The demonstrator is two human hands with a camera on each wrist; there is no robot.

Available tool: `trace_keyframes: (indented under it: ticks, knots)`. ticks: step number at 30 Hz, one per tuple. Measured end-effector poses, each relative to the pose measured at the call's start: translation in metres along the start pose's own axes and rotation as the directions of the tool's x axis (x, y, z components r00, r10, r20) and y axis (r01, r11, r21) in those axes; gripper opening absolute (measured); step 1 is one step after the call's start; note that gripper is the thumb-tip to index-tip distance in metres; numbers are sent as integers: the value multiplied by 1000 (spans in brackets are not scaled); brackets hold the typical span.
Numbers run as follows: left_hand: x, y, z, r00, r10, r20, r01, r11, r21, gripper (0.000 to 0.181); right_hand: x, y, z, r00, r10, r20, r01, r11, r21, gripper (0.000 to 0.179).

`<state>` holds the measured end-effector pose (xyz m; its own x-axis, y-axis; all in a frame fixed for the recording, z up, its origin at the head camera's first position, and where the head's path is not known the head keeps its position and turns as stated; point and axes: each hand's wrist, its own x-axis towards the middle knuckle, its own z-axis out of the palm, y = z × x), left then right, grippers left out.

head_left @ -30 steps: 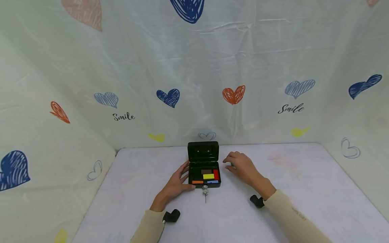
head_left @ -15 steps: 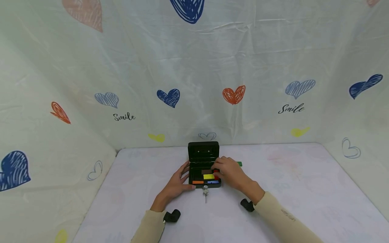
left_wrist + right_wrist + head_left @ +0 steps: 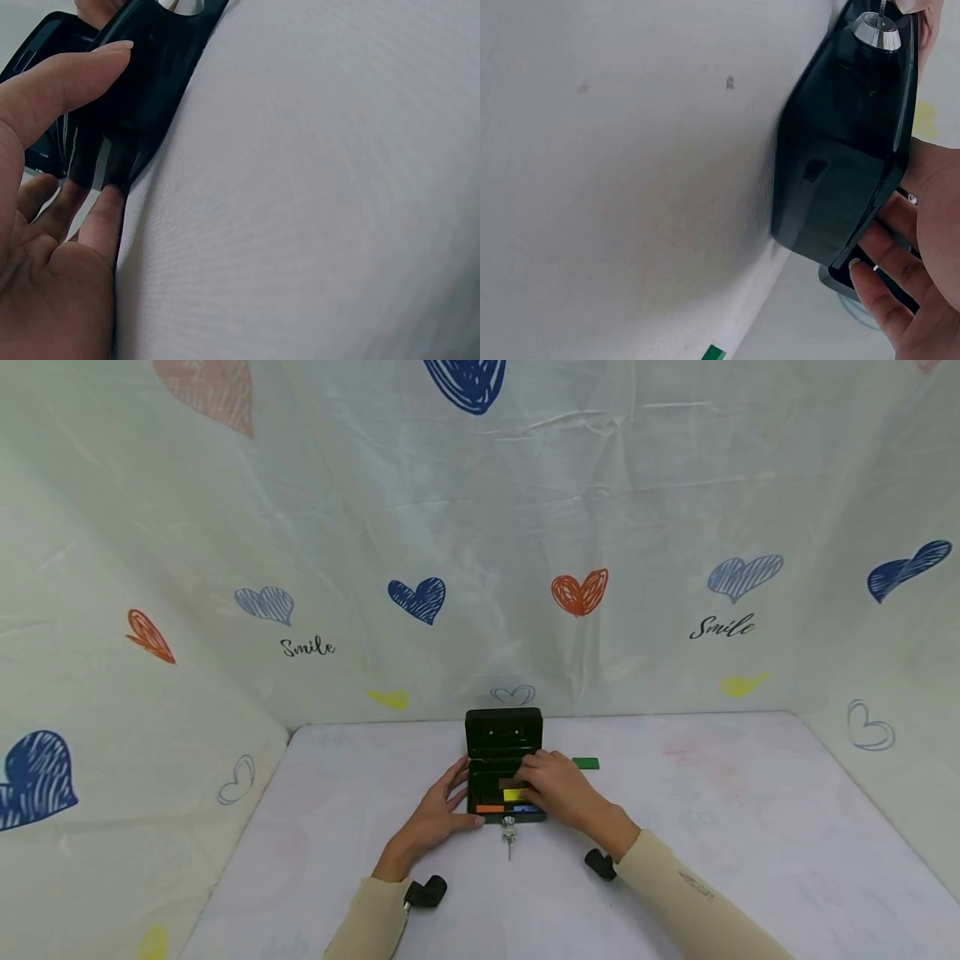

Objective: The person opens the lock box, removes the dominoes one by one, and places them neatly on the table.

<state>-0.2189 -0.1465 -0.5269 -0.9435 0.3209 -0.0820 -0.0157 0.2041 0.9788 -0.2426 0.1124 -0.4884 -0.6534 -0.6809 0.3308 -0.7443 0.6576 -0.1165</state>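
A black cash box stands with its lid raised. My left hand rests at its left front corner, thumb on the front wall and fingers extended along the left side. My right hand reaches over the right side with its fingers inside the box. Whether those fingertips hold anything is hidden. Inside lie a yellow block, a brown block, an orange block and a blue block. A key hangs from the front lock. The green block lies on the table right of the box.
The white table reaches to a pale cloth backdrop printed with hearts and the word Smile. Black wrist cameras sit at both sleeves.
My right hand has let go of the green block right of the box and moved left into the box. It now covers where the red block showed. The left hand stays put.
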Motion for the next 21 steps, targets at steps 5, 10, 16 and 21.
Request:
trace_keyframes:
  ticks: [5,10,16,21]
  knots:
    - [0,1,0,1000,7,4,-7,1000,-3,108,3,-2,2,1000,-3,16,3,1000,-25,14]
    - [0,1,-1,1000,17,11,-17,1000,-9,108,5,-4,0,999,14,48,-12,999,-37,17]
    - [1,-1,-1,1000,16,4,-16,1000,4,109,7,-6,-1,995,32,93,-28,998,-50,19]
    - [1,-3,0,1000,13,-2,-13,1000,3,109,9,-7,0,994,34,108,-26,997,-74,21]
